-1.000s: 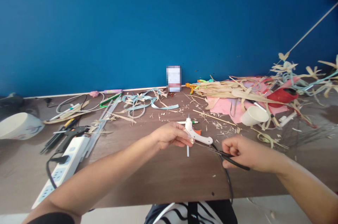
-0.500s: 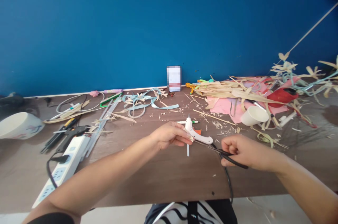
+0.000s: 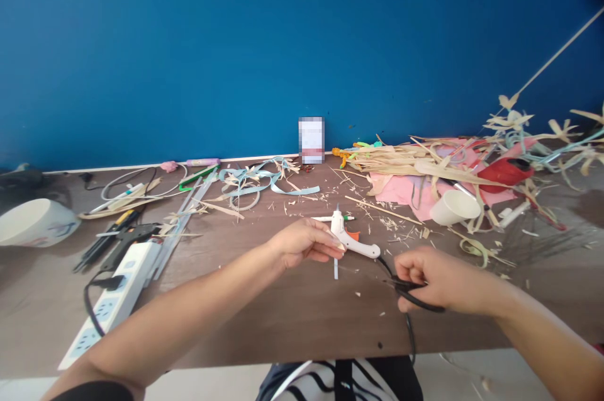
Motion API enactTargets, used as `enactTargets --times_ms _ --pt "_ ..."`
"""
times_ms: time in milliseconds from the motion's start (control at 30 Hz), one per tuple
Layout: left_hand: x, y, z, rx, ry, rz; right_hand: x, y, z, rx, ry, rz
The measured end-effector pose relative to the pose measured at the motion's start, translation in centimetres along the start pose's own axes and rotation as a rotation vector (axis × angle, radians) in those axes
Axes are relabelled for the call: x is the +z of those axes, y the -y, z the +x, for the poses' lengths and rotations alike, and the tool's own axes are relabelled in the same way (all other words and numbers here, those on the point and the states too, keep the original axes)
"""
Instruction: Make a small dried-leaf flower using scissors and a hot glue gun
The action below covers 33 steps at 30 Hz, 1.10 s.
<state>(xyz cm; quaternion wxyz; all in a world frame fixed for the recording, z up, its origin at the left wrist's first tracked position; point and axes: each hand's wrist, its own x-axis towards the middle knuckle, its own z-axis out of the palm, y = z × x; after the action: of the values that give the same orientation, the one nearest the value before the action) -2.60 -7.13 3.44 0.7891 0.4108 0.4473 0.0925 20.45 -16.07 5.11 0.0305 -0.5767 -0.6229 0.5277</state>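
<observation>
My left hand [image 3: 309, 241] is closed in a pinch on a small pale strip piece [image 3: 341, 247], mostly hidden by the fingers. Just beyond these fingertips lies a white hot glue gun [image 3: 362, 246] with an orange trigger, its nozzle pointing away from me and a glue stick [image 3: 336, 269] sticking out toward me. My right hand [image 3: 431, 275] grips black-handled scissors [image 3: 415, 296]. Their blades, blurred, point left below the glue gun and are apart from the pale piece. A tiny pale scrap [image 3: 357, 294] lies on the table under the blades.
To the left are a white power strip [image 3: 120, 294], a dark glue gun [image 3: 127, 243] and a white bowl [image 3: 35, 225]. Dried strips [image 3: 401, 162], pink paper [image 3: 391, 190] and a tipped paper cup [image 3: 455, 207] crowd the back right. Blue ribbon [image 3: 264, 184] lies at the back.
The scissors have dropped slightly down, away from the pale piece in my left hand. A small scrap now shows on the table below. My left hand has hardly moved.
</observation>
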Motion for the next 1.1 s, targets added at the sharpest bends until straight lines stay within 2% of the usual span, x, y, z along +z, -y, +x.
enactTargets --times_ms 100,200,300,467,633,933,1100 --pt "-0.1 0.4 0.0 0.043 -0.006 -0.034 -0.2 -0.4 -0.4 -0.042 0.014 -0.008" --pt "0.1 1.0 -0.2 0.137 -0.014 -0.067 -0.1 -0.4 -0.5 -0.086 -0.120 0.072" --pt "0.7 1.6 -0.6 0.231 -0.041 -0.060 0.8 -0.1 -0.2 -0.105 -0.278 0.093" --pt "1.8 2.1 -1.0 0.330 -0.031 -0.007 2.6 0.0 0.4 -0.160 -0.376 -0.093" --pt "2.0 2.0 -1.2 0.350 0.029 0.059 2.4 -0.3 0.2 -0.163 -0.427 -0.305" --pt "2.0 2.1 -1.4 0.318 0.069 0.071 2.3 0.4 -0.9 -0.188 -0.520 -0.471" --pt "2.1 2.0 -1.5 0.306 0.086 0.039 2.3 0.3 -0.9 -0.202 -0.524 -0.533"
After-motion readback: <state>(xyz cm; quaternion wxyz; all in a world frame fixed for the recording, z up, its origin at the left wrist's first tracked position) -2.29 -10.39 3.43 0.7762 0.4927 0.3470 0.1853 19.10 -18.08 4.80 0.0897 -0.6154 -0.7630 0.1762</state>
